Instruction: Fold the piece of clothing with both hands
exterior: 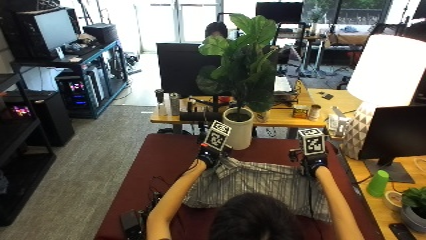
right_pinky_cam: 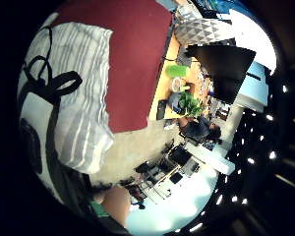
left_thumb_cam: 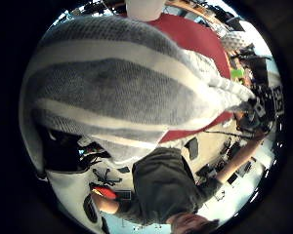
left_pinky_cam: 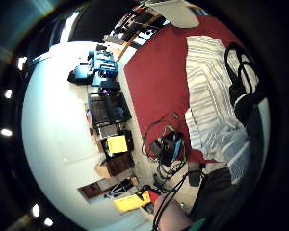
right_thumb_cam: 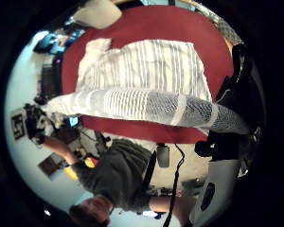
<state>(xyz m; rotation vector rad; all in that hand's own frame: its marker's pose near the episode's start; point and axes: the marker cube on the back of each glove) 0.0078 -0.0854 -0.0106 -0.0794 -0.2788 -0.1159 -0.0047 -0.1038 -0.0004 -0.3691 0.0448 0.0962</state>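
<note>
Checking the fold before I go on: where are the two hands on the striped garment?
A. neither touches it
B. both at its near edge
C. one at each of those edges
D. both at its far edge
D: the left hand and right hand both hold the garment's far edge, lifted off the red table.

Near edge of striped shirt (exterior: 266, 182) hidden behind the person's head (exterior: 256, 217). Fingers of left hand (exterior: 209, 156) and right hand (exterior: 313, 164) too small to tell apart.
</note>
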